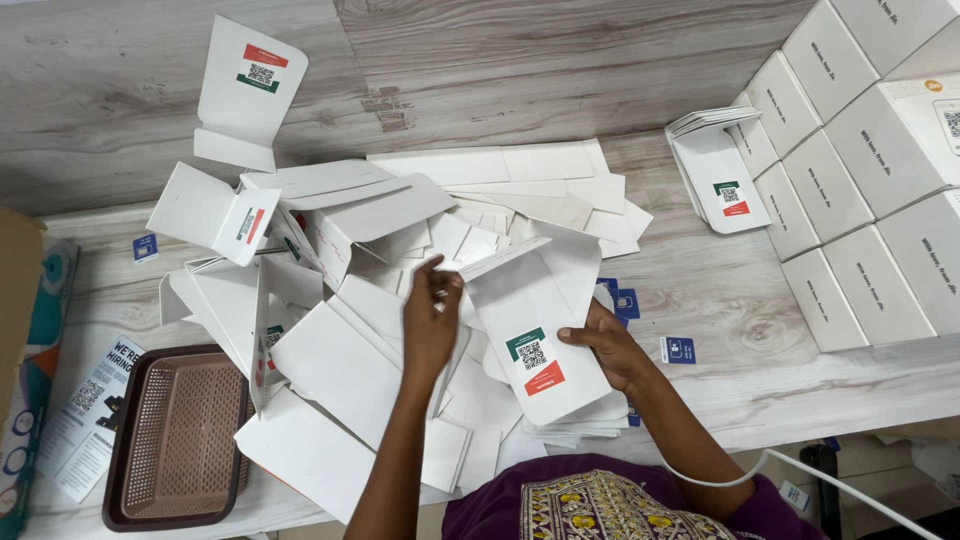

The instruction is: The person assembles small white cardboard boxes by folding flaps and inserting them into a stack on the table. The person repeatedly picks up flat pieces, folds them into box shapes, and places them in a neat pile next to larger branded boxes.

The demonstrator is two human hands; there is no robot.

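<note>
A white paper envelope [530, 330] with a green and red label and a square code lies tilted in front of me, its flap open toward the top. My right hand [610, 345] grips its right edge with the thumb on the front. My left hand [432, 310] pinches the left corner of the flap at the envelope's mouth. Under both hands spreads a loose heap of similar white envelopes [360, 300], some folded and standing, some flat.
A brown perforated plastic tray [175, 440] sits at the lower left beside a printed leaflet [85, 410]. Stacked white boxes [860, 170] fill the right side, with a small upright stack of envelopes [715, 170] leaning against them. Small blue cards [677, 349] lie scattered.
</note>
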